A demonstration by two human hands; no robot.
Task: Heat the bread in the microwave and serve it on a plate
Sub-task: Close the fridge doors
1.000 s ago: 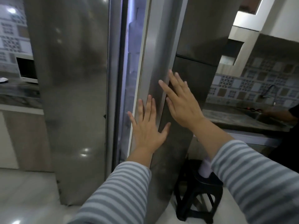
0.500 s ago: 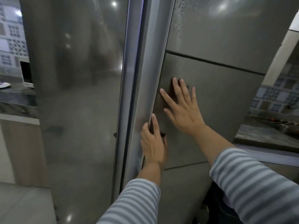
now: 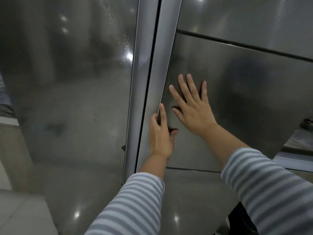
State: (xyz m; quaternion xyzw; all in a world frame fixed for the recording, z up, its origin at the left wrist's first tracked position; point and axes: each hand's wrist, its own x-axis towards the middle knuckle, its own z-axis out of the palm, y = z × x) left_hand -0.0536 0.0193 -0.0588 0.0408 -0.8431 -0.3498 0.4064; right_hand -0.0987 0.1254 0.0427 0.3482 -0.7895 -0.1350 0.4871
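Far left, a strip of counter point(image 3: 6, 116) peeks past the left door point(image 3: 71, 82), all grey steel and ceiling-light glints. Centre now: a thin dark gap point(image 3: 149, 82) runs between the two doors. Left hand point(image 3: 160, 133) is right there, fingers curled round the edge of the right door point(image 3: 245, 85), thumb lying on its face, gripping that edge. Right hand point(image 3: 194, 109) is beside it, flat on the panel, fingers spread, holding nothing. Striped sleeves point(image 3: 132, 204) on both arms. Bread, microwave and plate are out of view.
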